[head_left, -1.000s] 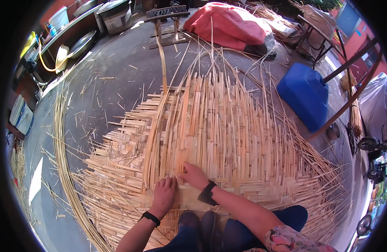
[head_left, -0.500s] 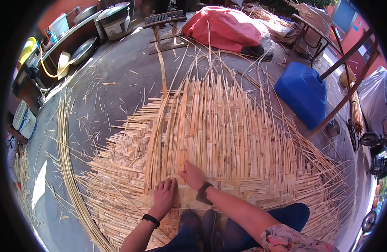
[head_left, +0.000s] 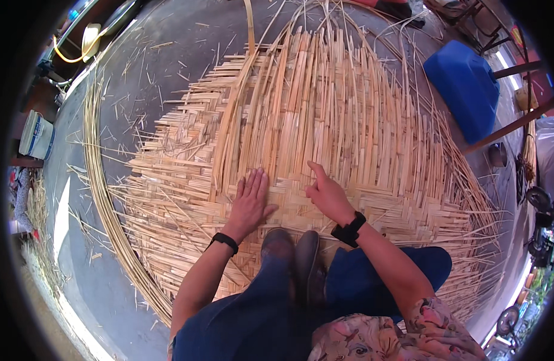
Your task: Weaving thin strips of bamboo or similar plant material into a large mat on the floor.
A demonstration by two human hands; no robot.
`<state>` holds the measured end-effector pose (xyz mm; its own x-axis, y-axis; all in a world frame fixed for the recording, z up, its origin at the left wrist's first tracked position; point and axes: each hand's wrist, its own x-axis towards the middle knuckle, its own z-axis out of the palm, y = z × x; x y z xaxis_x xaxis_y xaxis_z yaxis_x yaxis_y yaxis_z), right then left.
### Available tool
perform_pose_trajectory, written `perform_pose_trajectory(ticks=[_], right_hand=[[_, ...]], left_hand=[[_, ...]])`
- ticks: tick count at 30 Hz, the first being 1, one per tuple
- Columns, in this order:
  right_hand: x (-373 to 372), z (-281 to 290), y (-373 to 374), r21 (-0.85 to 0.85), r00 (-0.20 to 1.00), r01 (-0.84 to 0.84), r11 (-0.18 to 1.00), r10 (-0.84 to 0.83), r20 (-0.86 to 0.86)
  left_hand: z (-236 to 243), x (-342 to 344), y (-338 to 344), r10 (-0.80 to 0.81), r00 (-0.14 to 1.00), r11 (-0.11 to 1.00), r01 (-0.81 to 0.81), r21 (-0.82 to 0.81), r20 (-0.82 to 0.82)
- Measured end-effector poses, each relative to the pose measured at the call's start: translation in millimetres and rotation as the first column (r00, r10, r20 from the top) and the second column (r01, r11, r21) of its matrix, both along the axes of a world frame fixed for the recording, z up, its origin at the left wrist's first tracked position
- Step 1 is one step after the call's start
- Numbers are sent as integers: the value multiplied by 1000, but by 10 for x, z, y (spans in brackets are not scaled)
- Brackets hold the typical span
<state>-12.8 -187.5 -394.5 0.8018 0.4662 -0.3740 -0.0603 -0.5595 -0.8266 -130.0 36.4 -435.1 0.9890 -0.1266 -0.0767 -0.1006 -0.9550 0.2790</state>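
A large, partly woven mat [head_left: 379, 144] of pale split cane spreads beneath me, with long strips running away from me and shorter ones crossing them. My left hand [head_left: 248, 204] lies flat on the woven band left of centre, fingers stretched and slightly apart, holding nothing. To its right, my right hand [head_left: 325, 195] rests low over the same band with index finger extended to the strip ends and thumb apart; the other fingers are curled. My two shoes [head_left: 277, 246] are on the mat just below the hands.
A long bundle of thin strips [head_left: 93, 156] curves along the left. A blue plastic container [head_left: 460, 90] with dark poles stands at right, near a small metal pot [head_left: 498, 155]. A white bucket [head_left: 36, 135] and yellow hose [head_left: 71, 59] are at left; wheeled machinery [head_left: 541, 204] sits far right.
My view has tilted downward, so the mat appears higher. My left hand's fingers have straightened out flat, and my right index finger has extended from its bent position.
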Motion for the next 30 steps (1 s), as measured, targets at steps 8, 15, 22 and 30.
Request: perform_pose_trajectory(ticks=[8, 15, 22, 30], right_hand=[[-325, -187, -66, -514, 881, -255, 819, 416, 227], [-603, 67, -539, -133, 921, -273, 953, 299, 248], [-909, 17, -1174, -261, 886, -422, 868, 456, 86], [384, 269, -542, 28, 987, -158, 987, 158, 14]], left_hand=[[-22, 65, -178, 23, 998, 1000, -24, 16, 62], [0, 721, 392, 314, 942, 794, -329, -512, -119], [929, 1526, 190, 233, 879, 416, -476, -775, -415], [489, 1394, 224, 330, 873, 185, -432, -883, -359]])
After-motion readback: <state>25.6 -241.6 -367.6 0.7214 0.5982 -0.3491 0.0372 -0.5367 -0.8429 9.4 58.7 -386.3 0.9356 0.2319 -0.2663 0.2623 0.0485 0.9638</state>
